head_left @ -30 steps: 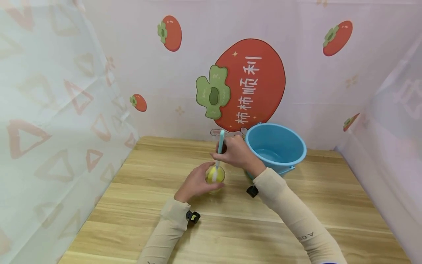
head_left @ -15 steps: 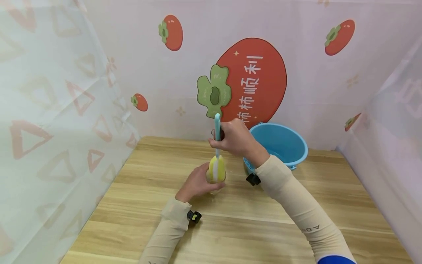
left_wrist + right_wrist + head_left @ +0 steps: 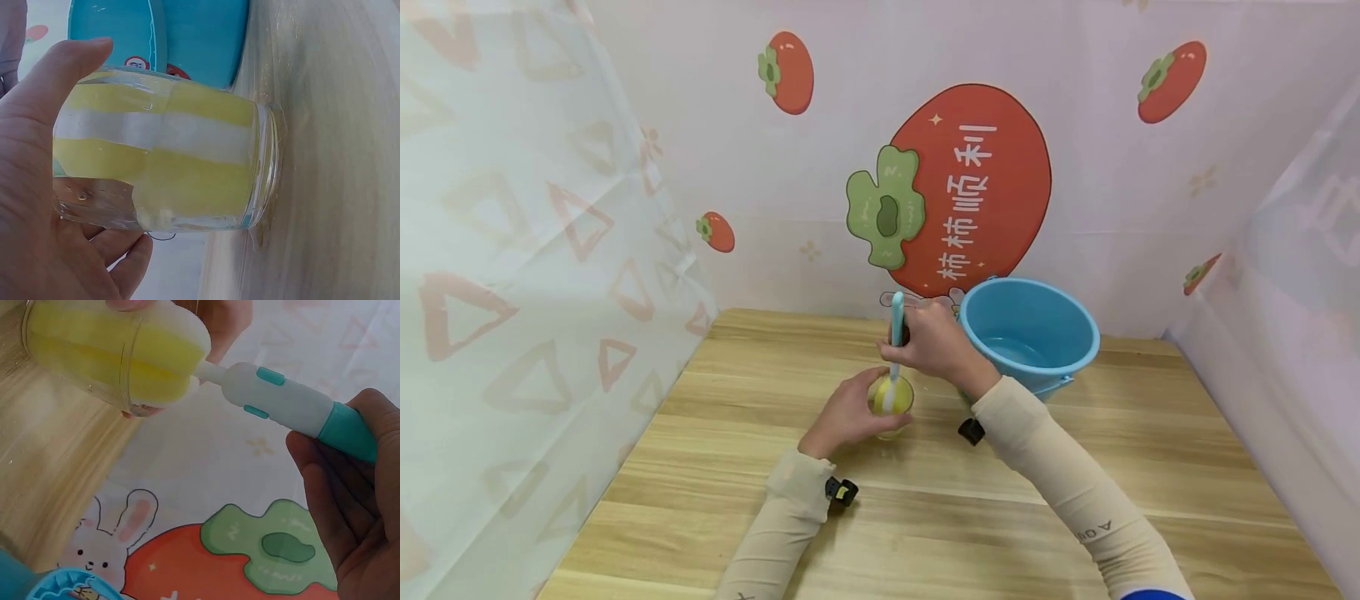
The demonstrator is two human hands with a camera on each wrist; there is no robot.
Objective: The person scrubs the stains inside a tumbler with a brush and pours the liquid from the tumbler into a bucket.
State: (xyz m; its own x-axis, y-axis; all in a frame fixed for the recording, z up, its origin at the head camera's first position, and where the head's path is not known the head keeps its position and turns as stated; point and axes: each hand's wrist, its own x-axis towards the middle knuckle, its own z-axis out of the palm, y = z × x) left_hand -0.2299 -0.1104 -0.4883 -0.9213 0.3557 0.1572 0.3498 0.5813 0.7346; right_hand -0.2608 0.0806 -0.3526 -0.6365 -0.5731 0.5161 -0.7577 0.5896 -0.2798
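A clear drinking glass (image 3: 100, 194) stands on the wooden table, wet with drops on its wall. My left hand (image 3: 848, 415) grips it near the rim, thumb on one side and fingers on the other. Inside the glass sits the yellow-and-white sponge head of a bottle brush (image 3: 94, 353), its top poking slightly above the rim in the right wrist view. My right hand (image 3: 934, 343) pinches the brush's teal-and-white handle (image 3: 281, 400) from above, and the handle stands nearly upright in the head view.
A light-blue bucket (image 3: 1028, 368) with a handle stands at the back right of the table (image 3: 955, 533), close beside the right hand. Patterned cloth (image 3: 820, 167) hangs behind and at both sides. Water drops lie on the wood near the glass.
The right hand lifted the brush partly out of the glass half a second ago and has now lowered it back in. The left hand and the glass have stayed in place.
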